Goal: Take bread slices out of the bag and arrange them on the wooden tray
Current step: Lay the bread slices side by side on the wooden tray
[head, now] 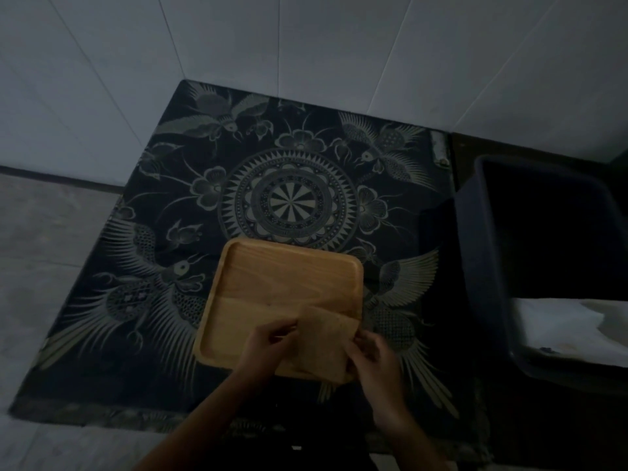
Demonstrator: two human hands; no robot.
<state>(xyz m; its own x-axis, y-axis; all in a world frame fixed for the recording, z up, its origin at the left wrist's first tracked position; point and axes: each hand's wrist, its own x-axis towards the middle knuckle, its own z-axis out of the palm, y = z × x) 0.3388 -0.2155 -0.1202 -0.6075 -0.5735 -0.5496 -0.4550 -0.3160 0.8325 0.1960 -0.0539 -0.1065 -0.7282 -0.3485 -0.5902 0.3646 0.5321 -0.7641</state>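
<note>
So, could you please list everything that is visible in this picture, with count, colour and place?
wooden tray: one, light brown, on the cloth, near the middle of the view, mostly bare.
bread slice: at least one, pale brown, held over the tray's near right corner; exact number cannot be told.
patterned cloth: one, black with pale bird and flower print, spread under the tray.
bin: one, dark, right of the cloth.
white material: pale, inside the bin, low part; too dim to identify.
tiled wall: white, behind the cloth.
left hand: one, fingers on the slice's left edge.
right hand: one, fingers on the slice's right edge.
</note>
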